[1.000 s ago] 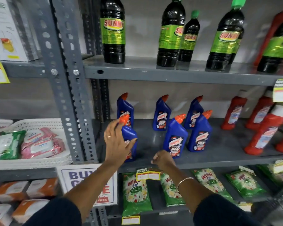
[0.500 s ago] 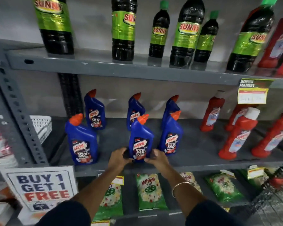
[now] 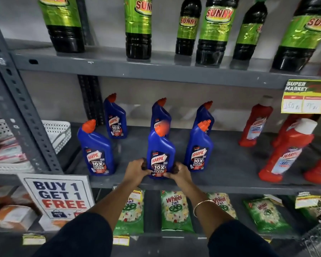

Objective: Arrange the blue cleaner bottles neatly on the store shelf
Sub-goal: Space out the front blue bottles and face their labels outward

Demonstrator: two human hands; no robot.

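Several blue cleaner bottles with orange caps stand on the grey middle shelf (image 3: pixel 230 175) in two rows. The front middle bottle (image 3: pixel 160 151) is upright near the shelf's front edge. My left hand (image 3: pixel 136 168) grips its base from the left and my right hand (image 3: pixel 179 172) grips it from the right. The front left bottle (image 3: pixel 95 151) and front right bottle (image 3: pixel 198 147) stand free on either side. Behind them stand three more: back left (image 3: pixel 115 117), back middle (image 3: pixel 160 113) partly hidden, and back right (image 3: pixel 204 112).
Red cleaner bottles (image 3: pixel 285 153) stand on the same shelf to the right. Dark bottles with green labels (image 3: pixel 217 28) fill the shelf above. Green detergent packets (image 3: pixel 174 212) lie below. A "Buy 1 Get 1 Free" sign (image 3: pixel 57 195) and a white basket (image 3: pixel 57 132) are at the left.
A second ago my left hand held the left bottle's top; it now stands free. Both hands have closed on the base of the front middle bottle, and the view has moved closer.
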